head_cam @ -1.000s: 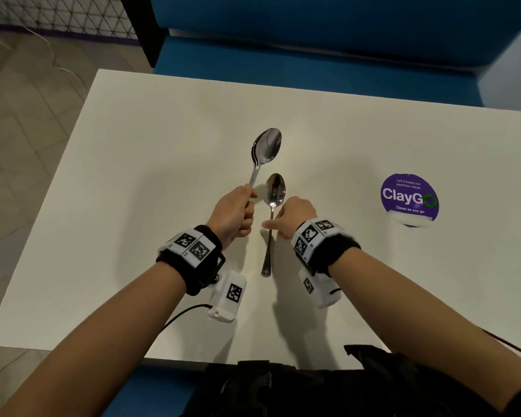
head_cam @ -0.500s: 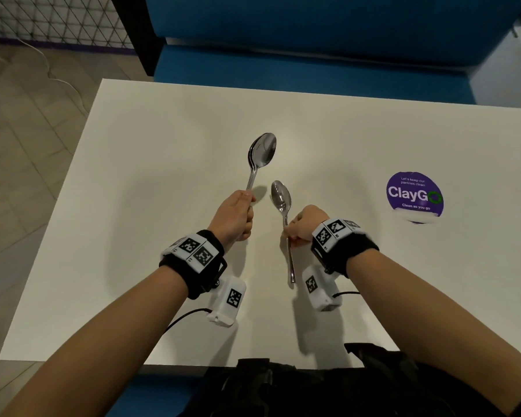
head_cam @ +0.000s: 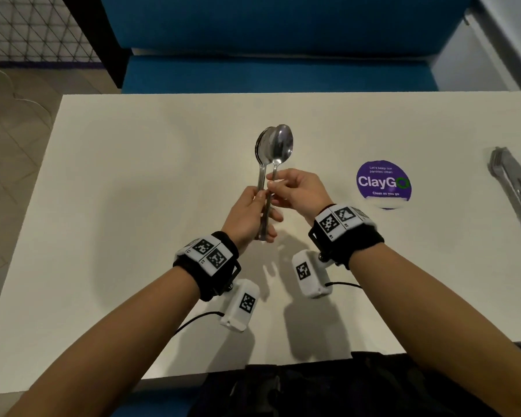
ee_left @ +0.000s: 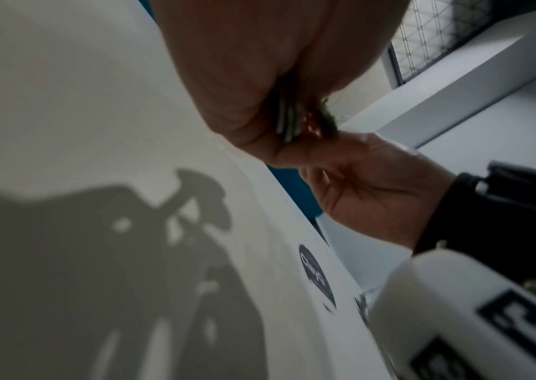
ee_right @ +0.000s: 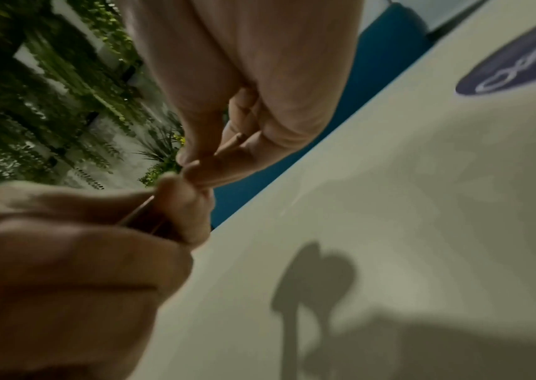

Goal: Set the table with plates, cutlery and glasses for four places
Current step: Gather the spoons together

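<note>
Spoons [head_cam: 267,152], several nested, stand upright above the middle of the white surface [head_cam: 133,176], bowls up and facing us. Our left hand [head_cam: 248,216] wraps its fingers round their handles; the left wrist view shows the stacked handle ends [ee_left: 287,120] poking out below the palm. Our right hand [head_cam: 298,191] pinches the neck of one more spoon [head_cam: 282,144] between thumb and fingertips, pressing it against the right side of the bunch, so its bowl overlaps theirs. Both hands meet in the air, clear of the surface, with their shadows cast beneath.

Sticker [head_cam: 383,183], round, purple, reading "ClayGo", lies flat on the surface to the right of the hands. Cutlery [head_cam: 515,188], grey and blurred, rests at the far right edge; we cannot tell the pieces apart. Bench [head_cam: 268,70], blue, runs along the far side.
</note>
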Demonstrator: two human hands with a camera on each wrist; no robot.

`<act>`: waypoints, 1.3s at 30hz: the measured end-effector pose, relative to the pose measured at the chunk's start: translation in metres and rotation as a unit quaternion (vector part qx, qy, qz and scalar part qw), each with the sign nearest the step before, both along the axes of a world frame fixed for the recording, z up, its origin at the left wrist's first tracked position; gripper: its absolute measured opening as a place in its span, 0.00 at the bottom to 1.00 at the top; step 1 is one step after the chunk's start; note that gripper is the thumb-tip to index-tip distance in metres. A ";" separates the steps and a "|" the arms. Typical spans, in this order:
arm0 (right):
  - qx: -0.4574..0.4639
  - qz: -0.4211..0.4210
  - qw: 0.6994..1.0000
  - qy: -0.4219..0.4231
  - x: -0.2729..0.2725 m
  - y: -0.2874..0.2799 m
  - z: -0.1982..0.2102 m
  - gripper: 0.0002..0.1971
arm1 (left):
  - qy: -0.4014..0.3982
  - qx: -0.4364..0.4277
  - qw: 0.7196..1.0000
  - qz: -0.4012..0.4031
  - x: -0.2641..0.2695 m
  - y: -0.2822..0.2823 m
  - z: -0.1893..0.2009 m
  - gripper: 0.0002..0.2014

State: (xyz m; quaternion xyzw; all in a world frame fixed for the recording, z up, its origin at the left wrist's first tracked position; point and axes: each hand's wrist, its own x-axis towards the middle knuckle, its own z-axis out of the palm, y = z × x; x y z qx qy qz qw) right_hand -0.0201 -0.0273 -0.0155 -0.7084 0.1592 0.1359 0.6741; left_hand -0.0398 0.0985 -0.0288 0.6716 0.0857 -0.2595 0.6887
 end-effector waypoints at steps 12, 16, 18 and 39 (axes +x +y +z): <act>-0.070 -0.067 0.994 0.043 -0.019 -0.176 -0.006 0.15 | -0.012 0.024 0.993 -0.115 -0.008 -0.174 -0.004 0.15; -0.067 -0.072 0.993 0.062 -0.033 -0.262 -0.004 0.10 | -0.014 0.018 0.992 -0.127 -0.020 -0.264 -0.008 0.13; -0.071 -0.097 0.990 0.073 -0.038 -0.301 -0.005 0.10 | -0.013 0.027 0.990 -0.136 -0.025 -0.305 -0.009 0.13; -0.538 0.063 0.833 0.113 -0.028 -0.438 -0.043 0.06 | 0.012 0.170 0.973 -0.158 0.012 -0.453 -0.050 0.18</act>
